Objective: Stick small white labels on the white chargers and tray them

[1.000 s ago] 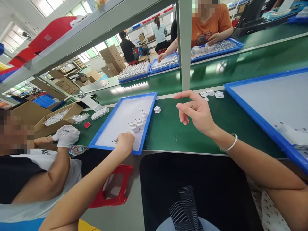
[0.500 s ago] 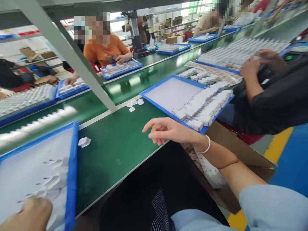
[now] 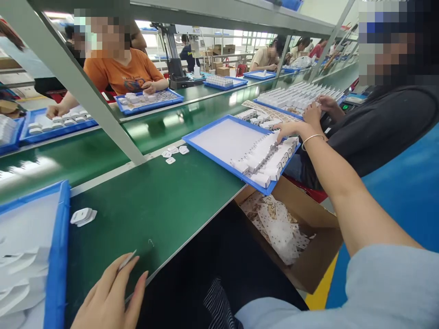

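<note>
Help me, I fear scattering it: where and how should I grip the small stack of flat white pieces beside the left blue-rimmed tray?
Probably pinch the small white stack by its near and far edges, from the right: layers sit askew, and the blue tray rim sits close left.

Orange shirt (image 3: 120,71), chest lettering (image 3: 133,80), not legible

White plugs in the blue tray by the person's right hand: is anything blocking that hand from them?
Nothing visible: the right hand is already at the far end of the white plugs in the blue tray.
</note>
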Tool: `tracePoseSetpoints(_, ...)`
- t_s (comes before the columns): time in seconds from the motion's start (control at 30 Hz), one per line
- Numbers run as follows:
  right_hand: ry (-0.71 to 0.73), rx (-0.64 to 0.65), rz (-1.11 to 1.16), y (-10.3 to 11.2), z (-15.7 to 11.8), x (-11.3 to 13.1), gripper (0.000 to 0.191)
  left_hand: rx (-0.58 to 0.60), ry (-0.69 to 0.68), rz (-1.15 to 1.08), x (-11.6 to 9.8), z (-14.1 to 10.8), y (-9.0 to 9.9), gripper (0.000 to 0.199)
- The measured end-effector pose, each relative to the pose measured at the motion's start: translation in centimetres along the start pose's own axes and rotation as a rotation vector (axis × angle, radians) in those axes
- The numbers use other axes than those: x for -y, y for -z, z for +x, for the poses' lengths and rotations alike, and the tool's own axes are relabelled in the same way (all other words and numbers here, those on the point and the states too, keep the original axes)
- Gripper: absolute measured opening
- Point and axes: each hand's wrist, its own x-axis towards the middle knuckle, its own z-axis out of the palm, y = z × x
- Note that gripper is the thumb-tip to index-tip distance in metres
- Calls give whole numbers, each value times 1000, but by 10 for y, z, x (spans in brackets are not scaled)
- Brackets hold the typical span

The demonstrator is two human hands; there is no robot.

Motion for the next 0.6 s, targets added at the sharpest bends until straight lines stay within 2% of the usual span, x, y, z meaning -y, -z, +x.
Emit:
tracePoseSetpoints(0.13, -24, 59, -33, -8, 9, -2, 69, -55, -53, 58, -10, 13, 0, 38)
tracePoseSetpoints(0.3, 24, 37, -46, -10, 13, -11, 70, -119, -178, 144, -14, 16, 1, 35)
tracePoseSetpoints(0.47, 56, -24, -62, -16, 9, -21, 71, -112, -116, 135, -14, 15, -1, 39)
tracePoseSetpoints(0.6, 76, -80, -33, -11, 9, -24, 71, -102, -111, 117, -15, 18, -1, 39)
